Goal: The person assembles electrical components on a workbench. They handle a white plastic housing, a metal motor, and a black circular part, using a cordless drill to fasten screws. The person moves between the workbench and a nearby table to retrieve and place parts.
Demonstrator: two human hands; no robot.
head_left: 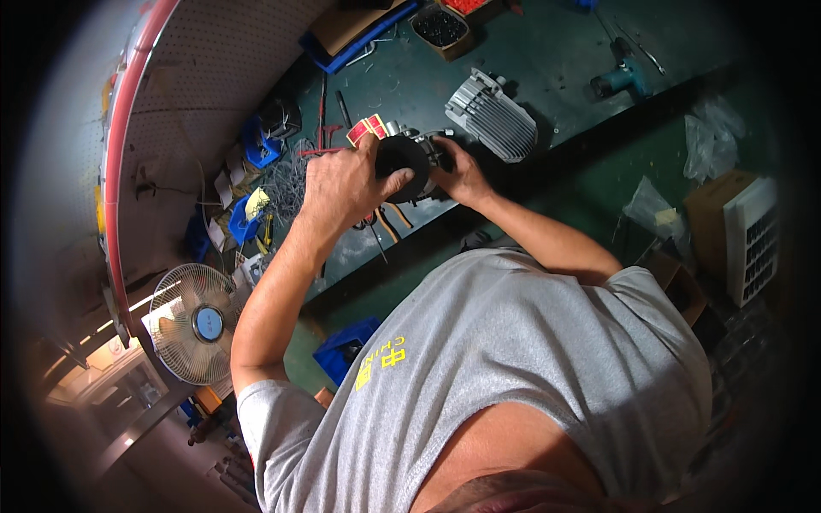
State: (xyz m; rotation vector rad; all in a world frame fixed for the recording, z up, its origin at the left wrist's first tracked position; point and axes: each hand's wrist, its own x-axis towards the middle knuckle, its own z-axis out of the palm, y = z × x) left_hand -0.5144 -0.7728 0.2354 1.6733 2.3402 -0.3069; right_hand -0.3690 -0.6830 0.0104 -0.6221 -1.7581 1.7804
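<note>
Both hands meet over the near edge of the workbench, around a metal assembly (423, 192) with a round black part (400, 159) facing me. My left hand (342, 181) is closed on the black part, its thumb lying across the front. From the other side, my right hand (463, 176) grips the assembly, its fingertips partly hidden behind it. Red-and-yellow stickers (368, 130) show just beyond my left fingers. To the right, a grey finned metal housing (493, 116) lies on the bench. Pliers with orange handles (398, 215) lie below the assembly.
A teal power tool (617, 80) lies farther right on the green bench (547, 51). Blue bins (245, 224) and tangled wires (282, 188) crowd the left. A box of black small parts (440, 31) stands at the back. A fan (198, 323) is at lower left; a carton (717, 214) sits right.
</note>
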